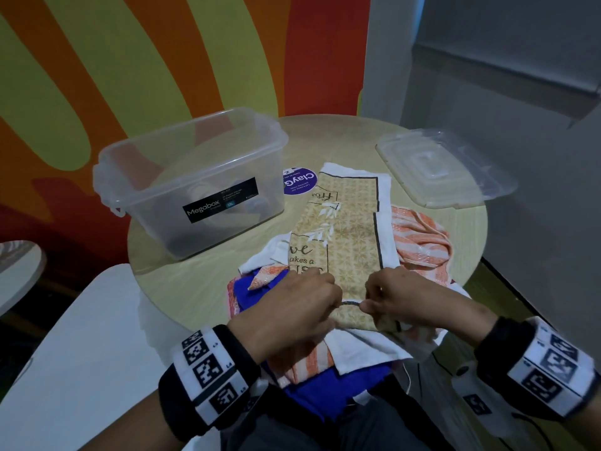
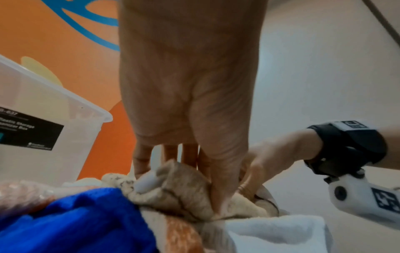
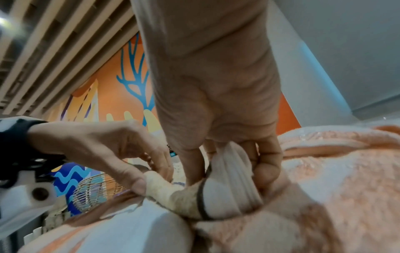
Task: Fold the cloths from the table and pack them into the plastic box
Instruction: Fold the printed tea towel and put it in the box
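Pinched the near edge of the beige printed cloth with a white border (image 1: 348, 229) between thumb and fingertips of the left hand (image 1: 292, 307) and of the right hand (image 1: 406, 297). Kept both hands narrow and nearly touching, fingers curled round the bunched hem. Saw the same double pinch from each wrist view. Left the rest of that cloth spread flat, running away from the hands across the round pale wooden table (image 1: 211, 281).

Judged as the start of a fold on this first cloth, with nothing clearly packed yet. Called, by that reading, for spreading the hands apart along the hem, then lifting and carrying it forward to meet the far edge squarely.

Found more cloths under and around the grip: a blue cloth (image 1: 325, 385) below the wrists and left of the left hand, and an orange-and-white striped cloth (image 1: 419, 236) just beyond the right hand, partly under the beige one. Judged likely to drag or crease the fold.

Noted the clear plastic box with a black label (image 1: 146, 177) well beyond the left hand, open; could not tell its contents. Noted its clear lid (image 1: 445, 167) far beyond the right hand, and a purple round sticker (image 1: 300, 182) between box and cloth.
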Motion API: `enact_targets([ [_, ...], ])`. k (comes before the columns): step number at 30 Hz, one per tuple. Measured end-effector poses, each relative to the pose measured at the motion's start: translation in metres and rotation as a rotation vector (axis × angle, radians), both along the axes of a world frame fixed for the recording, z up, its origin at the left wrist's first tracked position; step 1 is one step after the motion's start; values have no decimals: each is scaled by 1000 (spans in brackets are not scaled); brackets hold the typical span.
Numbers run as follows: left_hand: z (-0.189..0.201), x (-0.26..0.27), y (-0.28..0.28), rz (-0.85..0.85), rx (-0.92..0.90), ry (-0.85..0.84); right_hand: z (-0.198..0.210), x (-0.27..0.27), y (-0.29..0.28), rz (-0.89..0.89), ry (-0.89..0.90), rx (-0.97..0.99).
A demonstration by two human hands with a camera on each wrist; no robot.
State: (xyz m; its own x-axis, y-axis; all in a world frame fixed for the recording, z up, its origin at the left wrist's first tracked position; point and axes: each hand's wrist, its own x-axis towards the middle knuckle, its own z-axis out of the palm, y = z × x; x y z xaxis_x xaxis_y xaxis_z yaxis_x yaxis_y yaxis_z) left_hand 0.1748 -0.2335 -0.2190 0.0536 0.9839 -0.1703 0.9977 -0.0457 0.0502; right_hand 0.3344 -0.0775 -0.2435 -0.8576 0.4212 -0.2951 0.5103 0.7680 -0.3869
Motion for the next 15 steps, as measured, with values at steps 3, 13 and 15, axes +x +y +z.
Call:
enact_targets([
  [3,1,-9,6,54,26,-174,17,6,-2,50,132,117],
  [13,4,-45,19,296,133,-783,33,-2,18,168,182,4],
  [15,7,-46,16,302,195,-837,46,3,32,134,201,-55],
])
